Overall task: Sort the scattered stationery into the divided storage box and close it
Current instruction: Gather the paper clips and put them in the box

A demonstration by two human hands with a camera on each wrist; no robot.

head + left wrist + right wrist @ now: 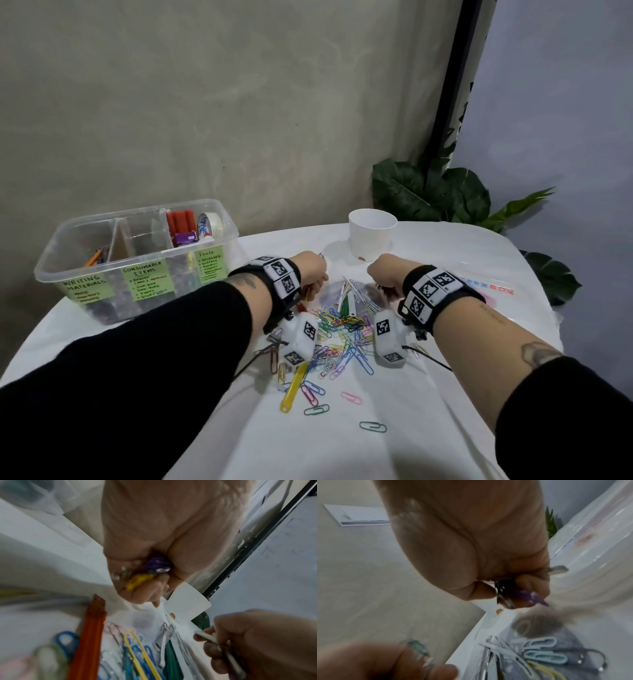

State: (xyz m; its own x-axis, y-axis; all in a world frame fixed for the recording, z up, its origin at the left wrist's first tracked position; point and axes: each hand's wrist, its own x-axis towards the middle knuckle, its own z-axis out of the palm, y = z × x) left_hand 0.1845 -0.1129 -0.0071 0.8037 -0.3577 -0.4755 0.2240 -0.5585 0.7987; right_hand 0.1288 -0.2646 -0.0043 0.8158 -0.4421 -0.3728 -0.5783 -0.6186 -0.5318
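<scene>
green labels reading "writing materials", "consumable items" and "tools" are seen on the clear plastic storage box (137, 253), which stands open at the far left of the white-clothed tabletop (445, 394). only the wrist views show the grips: the left hand (154, 555) is curled around purple and yellow clips, the right hand (488, 561) around a purple clip and metal ones. a heap of coloured wire paper clips (337, 337) lies between them, near a white cup (371, 233).

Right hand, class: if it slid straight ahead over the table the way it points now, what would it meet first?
Most likely the white cup. The right hand, gripping paper clips, points away from the person, and the cup stands just beyond its knuckles; depth is unclear from one head view.
</scene>
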